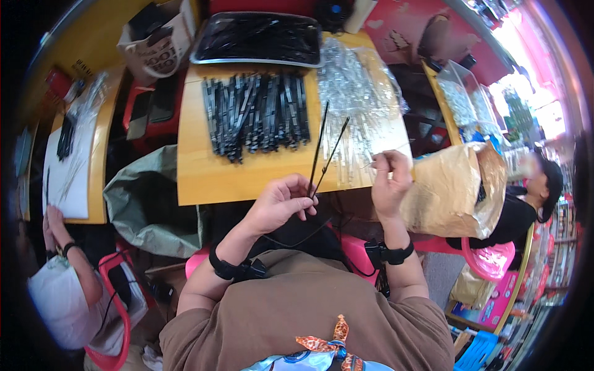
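Observation:
My left hand (283, 204) pinches two thin black strips (324, 151) at their lower ends. They fan apart in a narrow V that rises over the front of the wooden table (247, 182). To its right, the fingers of my right hand (392, 176) are closed at the tips, above the table's front right corner. A faint thin line shows beside those fingertips, too fine to name. Beyond my left hand lies a wide row of black strips (257, 114) with a glossy look. Clear plastic sleeves (352, 93) are heaped nearest to my right hand.
A tray of black pieces (260, 38) stands at the table's back. A brown paper bag (451, 185) is at the right edge, a grey-green sack (154, 198) at the left. One person (68, 297) sits at a left-hand table; another person (532, 191) is at far right.

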Demonstrator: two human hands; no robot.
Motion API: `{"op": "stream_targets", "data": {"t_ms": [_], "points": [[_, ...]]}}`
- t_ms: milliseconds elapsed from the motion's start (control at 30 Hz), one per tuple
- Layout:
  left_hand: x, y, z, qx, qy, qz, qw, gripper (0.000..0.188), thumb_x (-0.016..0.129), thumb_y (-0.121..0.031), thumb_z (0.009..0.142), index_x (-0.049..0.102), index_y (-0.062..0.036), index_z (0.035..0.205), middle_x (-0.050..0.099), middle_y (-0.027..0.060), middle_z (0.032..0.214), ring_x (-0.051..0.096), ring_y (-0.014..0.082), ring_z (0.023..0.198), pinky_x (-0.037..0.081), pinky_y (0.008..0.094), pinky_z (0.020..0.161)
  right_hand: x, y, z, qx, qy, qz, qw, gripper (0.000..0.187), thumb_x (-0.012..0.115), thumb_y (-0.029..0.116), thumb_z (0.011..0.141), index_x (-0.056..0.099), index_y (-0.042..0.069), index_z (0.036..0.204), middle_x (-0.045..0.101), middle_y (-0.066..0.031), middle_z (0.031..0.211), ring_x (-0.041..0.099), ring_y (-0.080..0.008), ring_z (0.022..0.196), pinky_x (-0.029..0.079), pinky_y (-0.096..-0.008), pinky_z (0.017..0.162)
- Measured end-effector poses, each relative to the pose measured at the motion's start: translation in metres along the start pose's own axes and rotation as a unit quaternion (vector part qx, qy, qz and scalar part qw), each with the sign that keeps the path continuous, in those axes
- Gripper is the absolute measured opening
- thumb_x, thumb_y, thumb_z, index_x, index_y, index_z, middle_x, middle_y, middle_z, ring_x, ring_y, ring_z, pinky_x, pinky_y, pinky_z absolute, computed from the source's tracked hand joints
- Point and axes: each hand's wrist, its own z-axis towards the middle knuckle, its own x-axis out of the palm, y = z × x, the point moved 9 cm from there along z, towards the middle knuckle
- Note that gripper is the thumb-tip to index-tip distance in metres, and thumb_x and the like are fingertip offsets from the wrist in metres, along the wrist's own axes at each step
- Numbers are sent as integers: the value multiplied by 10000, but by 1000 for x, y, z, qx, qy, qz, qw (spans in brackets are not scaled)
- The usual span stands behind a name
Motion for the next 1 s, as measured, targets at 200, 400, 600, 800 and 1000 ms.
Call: {"op": "stream_targets", "data": {"t_ms": [200,400,600,800,1000], "points": [[-31,-24,-34,56,-99,-3,994,303,562,63,846,521,28,1144,631,131,927,657,196,783,522,243,619,93,46,8,180,99,315,927,56,528,33,929,512,-7,964,612,-68,752,605,-108,645,500,-217,591],[-39,-31,-52,76,-124,-6,989,495,561,79,838,446,13,1314,630,130,934,656,189,791,521,241,630,151,45,-37,351,196,427,810,80,538,108,942,523,32,963,629,-64,712,593,-90,562,445,-183,513],[-37,-35,-56,65,-113,-13,991,499,532,78,846,447,-15,1330,603,86,923,626,136,787,503,217,643,162,34,-58,400,190,456,772,105,572,145,924,536,53,959,626,-56,692,589,-105,541,422,-189,493],[-36,-34,-54,74,-100,-6,992,504,549,93,841,454,-6,1326,627,109,933,647,167,802,519,237,645,165,32,-61,422,197,465,753,99,581,137,916,543,55,953,617,-44,675,580,-107,527,418,-200,482],[-36,-33,-55,77,-101,0,992,496,540,103,840,465,-1,1319,628,106,940,646,163,805,519,236,646,170,30,-66,440,205,471,737,60,567,103,916,548,60,953,615,-34,672,572,-104,511,409,-210,464]]}}
